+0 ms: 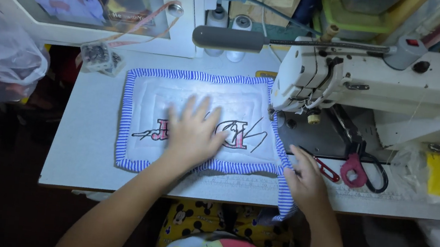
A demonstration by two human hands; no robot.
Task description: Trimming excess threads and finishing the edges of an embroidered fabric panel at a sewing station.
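White quilted fabric mat with blue-striped binding [207, 89] lies flat on the white sewing table [80, 140], its right edge at the needle of the white sewing machine [357, 78]. Left hand [194, 131] presses it open-palmed; right hand [306, 183] pinches the binding corner. Risk: uneven feed could pucker the binding, and fingers sit near the needle. Red-handled scissors [361, 170] lie close.

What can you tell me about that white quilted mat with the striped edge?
The mat is a white, padded-looking rectangle of cloth with quilted stitch lines, bound in blue-and-white striped trim. Pink and black embroidery runs across its middle. It lies flat on the white table, brightly lit, its right edge under the sewing machine. The left hand presses flat on its centre; the right hand grips the trim at the lower right corner, where a loose end hangs over the table edge.
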